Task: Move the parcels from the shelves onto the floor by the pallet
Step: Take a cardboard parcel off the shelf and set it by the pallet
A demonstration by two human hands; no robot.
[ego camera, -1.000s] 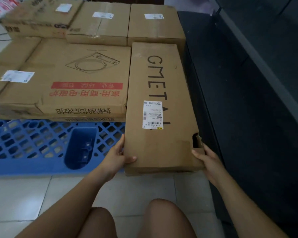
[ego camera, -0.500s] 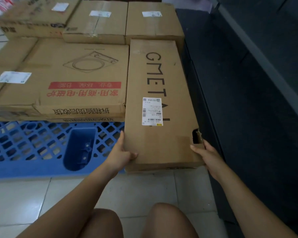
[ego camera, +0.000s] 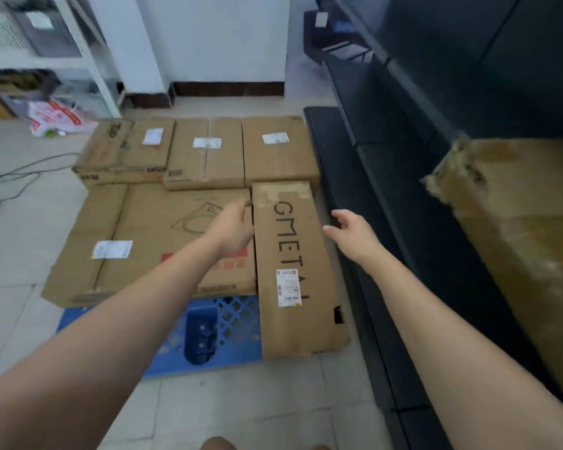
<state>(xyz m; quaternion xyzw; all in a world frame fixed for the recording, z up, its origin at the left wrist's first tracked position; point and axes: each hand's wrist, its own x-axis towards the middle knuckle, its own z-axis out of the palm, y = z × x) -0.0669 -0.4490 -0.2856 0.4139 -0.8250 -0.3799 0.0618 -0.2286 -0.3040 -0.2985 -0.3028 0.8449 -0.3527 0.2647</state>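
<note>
Cardboard, brown and corrugated, is the material of every parcel, so a stiff, dry surface that is not slippery is expected. 1 large parcel lies on the dark shelf at the right; its near corner is torn and crushed, so it is judged weak there and probably heavy. It should be taken under 2 opposite bottom edges, not at the torn corner.

The long GMETAL parcel is laid on the blue pallet, just beside the shelf, with its near end reaching over the floor tiles. A small cut-out is seen at its near right edge. Its length makes it awkward, so 2 hands at the 2 long sides are advised.

Nothing is held now. The left hand hovers with fingers loosely curled, somewhat blurred; the right hand hovers with fingers slightly apart.

Counted on the pallet: 5 parcels, namely the long one, 1 wide flat parcel and 3 smaller parcels behind. 1 pallet is seen.
</note>
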